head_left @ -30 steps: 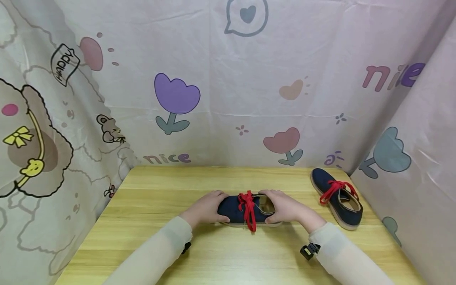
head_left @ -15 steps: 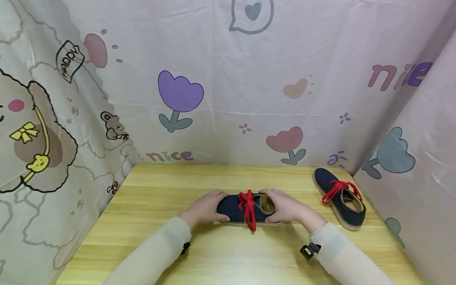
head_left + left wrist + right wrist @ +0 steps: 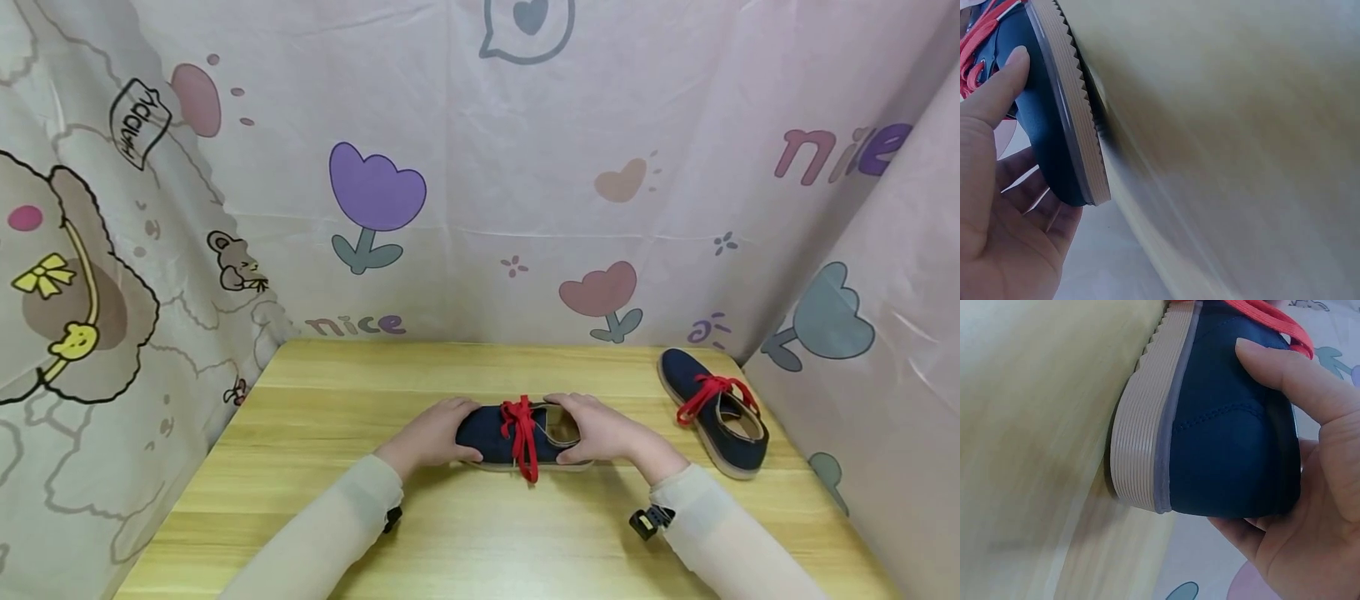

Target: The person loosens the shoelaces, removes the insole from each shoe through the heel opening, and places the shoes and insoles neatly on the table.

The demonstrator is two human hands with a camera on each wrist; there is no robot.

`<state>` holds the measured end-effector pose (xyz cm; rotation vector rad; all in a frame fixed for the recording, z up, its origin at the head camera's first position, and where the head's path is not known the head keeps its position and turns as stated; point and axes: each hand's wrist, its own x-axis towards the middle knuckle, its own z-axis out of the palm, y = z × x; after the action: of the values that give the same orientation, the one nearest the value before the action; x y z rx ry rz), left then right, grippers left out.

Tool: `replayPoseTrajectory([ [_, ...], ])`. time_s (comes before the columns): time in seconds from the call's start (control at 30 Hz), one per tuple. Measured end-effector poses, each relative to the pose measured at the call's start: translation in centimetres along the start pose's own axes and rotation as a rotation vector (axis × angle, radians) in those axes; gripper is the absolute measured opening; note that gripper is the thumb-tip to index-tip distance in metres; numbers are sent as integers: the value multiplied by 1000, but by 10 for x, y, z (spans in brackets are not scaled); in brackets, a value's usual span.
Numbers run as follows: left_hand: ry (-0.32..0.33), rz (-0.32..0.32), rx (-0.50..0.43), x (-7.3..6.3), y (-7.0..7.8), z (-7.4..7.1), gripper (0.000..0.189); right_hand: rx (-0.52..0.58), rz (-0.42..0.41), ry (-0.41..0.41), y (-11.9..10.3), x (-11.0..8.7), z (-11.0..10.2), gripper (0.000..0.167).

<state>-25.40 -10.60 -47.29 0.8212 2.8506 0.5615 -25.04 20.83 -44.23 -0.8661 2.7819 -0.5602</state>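
So we've got a navy lace-up shoe (image 3: pixel 491 437) sole down near the middle of the table (image 3: pixel 510 542). Our left grip (image 3: pixel 437 433) is curled round the toe (image 3: pixel 1050 140), thumb on the near side, and our right grip (image 3: pixel 600 432) clasps the heel (image 3: pixel 1229 450) the same way. We reckon it's light, with a soft upper that'd dent if we squeeze hard and a stiffer ribbed sole (image 3: pixel 1141 425). Doesn't look fragile or slippery. Low down by that sole seems the best hold; we'd skip the floppy red laces (image 3: pixel 522 429), they'd just give
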Motion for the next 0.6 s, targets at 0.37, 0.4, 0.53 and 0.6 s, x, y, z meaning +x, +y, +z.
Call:
replayPoseTrajectory([
  [0.37, 17, 17, -16, 2, -1, 3, 86, 33, -37, -1, 1, -4, -18, 80],
  [0.4, 17, 18, -18, 2, -1, 3, 86, 34, -41, 5, 0, -3, -20, 76],
  [0.53, 14, 13, -24, 2, -2, 3, 85, 40, -70, 53, -12, 3, -26, 57],
  [0.6, 18, 9, -25, 2, -3, 3, 85, 31, -94, 94, -19, 8, -28, 45],
])
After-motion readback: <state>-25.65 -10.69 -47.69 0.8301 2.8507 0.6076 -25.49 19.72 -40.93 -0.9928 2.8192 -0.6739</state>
